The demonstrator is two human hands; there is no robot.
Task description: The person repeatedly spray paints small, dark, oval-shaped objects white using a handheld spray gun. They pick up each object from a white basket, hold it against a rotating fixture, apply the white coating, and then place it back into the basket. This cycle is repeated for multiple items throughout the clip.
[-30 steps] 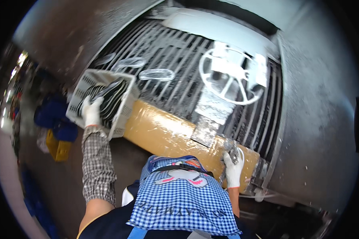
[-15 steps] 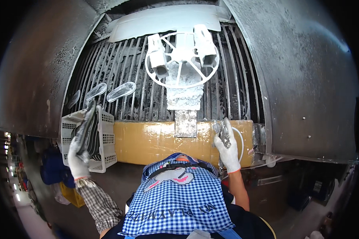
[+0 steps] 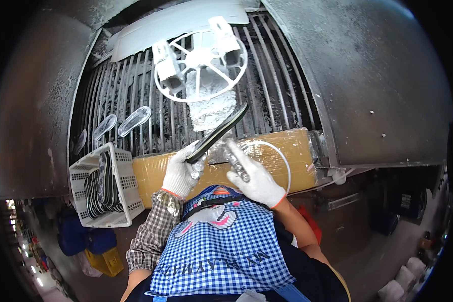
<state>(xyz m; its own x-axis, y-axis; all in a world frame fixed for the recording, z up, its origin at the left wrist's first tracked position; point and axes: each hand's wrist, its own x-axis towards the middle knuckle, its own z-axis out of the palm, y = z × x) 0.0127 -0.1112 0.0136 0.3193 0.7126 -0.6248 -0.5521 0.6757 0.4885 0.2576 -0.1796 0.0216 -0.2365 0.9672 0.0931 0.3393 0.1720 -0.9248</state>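
Gloved in white, my left hand [image 3: 180, 171] grips the lower end of a black shoe sole [image 3: 220, 132] with a pale stripe along its edge. The sole slants up to the right, over the front of the turntable's support. My right hand [image 3: 259, 182], also in a white glove, is closed around a small metal spray gun [image 3: 237, 167] just right of the sole. A white hose [image 3: 285, 160] curves behind that hand. Left of my hands, a white plastic basket [image 3: 127, 189] holds several dark striped soles [image 3: 103, 183].
A white-coated spoked turntable [image 3: 199, 59] with two boxy holders stands over metal slats [image 3: 274, 85]. Clear sole-shaped pieces [image 3: 135, 122] lie on the slats at left. Tape-covered cardboard [image 3: 299, 153] lines the front edge. Metal panels [image 3: 377, 95] rise on both sides.
My left hand has brought a sole from the basket to the middle. My right hand has moved left with the spray gun, close to the sole. The view has shifted and tilted.
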